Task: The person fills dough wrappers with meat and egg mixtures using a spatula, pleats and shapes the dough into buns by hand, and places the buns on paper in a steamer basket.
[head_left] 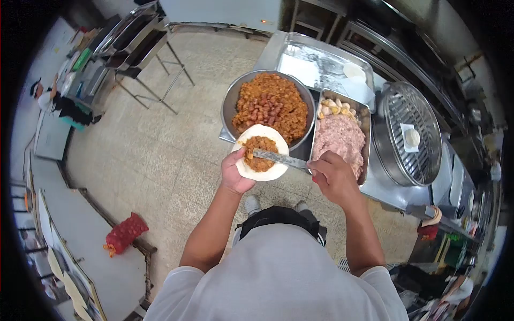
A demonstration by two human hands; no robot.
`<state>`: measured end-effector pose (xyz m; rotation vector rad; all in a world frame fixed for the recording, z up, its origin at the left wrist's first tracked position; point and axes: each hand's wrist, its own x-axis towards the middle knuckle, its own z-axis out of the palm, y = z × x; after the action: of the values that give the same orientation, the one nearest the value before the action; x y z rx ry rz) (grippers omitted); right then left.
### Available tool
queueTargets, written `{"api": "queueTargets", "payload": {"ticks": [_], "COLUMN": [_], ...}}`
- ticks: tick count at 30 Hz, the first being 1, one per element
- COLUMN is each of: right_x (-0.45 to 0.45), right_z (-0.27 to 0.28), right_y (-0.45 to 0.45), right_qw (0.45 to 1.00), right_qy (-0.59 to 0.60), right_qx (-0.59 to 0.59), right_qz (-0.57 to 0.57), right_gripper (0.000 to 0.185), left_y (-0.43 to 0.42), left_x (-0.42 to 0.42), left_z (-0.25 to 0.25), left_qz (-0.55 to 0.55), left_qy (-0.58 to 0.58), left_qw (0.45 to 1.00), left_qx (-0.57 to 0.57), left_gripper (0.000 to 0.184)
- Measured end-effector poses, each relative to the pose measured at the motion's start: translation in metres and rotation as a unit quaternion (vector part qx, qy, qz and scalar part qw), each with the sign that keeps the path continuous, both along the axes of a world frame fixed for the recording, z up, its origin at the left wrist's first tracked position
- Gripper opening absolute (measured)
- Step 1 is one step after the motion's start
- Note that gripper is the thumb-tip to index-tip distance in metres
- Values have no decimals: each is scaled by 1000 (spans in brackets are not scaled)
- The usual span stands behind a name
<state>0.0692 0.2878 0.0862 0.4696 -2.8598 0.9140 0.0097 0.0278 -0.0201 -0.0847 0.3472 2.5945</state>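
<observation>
In my left hand (239,172) lies a round dough wrapper (273,174), its fingers underneath and the thumb over the rim. A mound of brown-orange filling (261,147) covers the wrapper's middle. My right hand (334,176) is closed around a flat metal filling spatula (286,159), whose blade tip touches the filling. Just beyond my left hand stands a big metal bowl (227,104) of the same coloured filling, with darker reddish meat chunks on top. Close to my right hand is a deep steel tray (366,155) holding pink minced meat (340,136) and pale yellowish pieces (336,109).
A round steamer (409,134) on the right holds one white bun (412,137) on paper. Behind the bowl sits a floury metal tray (332,59) with a dough round. A red mesh sack (126,234) lies at left. Other people (59,104) are at the far left and lower right.
</observation>
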Motion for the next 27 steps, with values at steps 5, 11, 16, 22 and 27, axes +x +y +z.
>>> {"api": "queueTargets", "payload": {"ticks": [5, 11, 16, 22, 27], "right_x": [8, 11, 7, 8, 15], "right_z": [32, -2, -36, -63, -68], "right_y": [59, 146, 166, 148, 128], "right_qw": [997, 962, 962, 958, 974], "right_qy": [-17, -22, -56, -90, -67], "right_qx": [53, 151, 189, 206, 161], "right_qz": [-53, -225, -188, -180, -142], "right_gripper": [22, 17, 20, 18, 17], "left_y": [15, 35, 57, 64, 56], "left_x": [-9, 9, 36, 44, 48], "left_z": [-2, -11, -24, -37, -41], "left_qz": [-12, -24, -110, -150, -149], "left_qy": [-9, 8, -41, -75, -80], "left_qw": [1000, 998, 992, 985, 985], "left_qx": [-10, -50, -38, -34, -43], "left_gripper": [63, 67, 71, 69, 67]}}
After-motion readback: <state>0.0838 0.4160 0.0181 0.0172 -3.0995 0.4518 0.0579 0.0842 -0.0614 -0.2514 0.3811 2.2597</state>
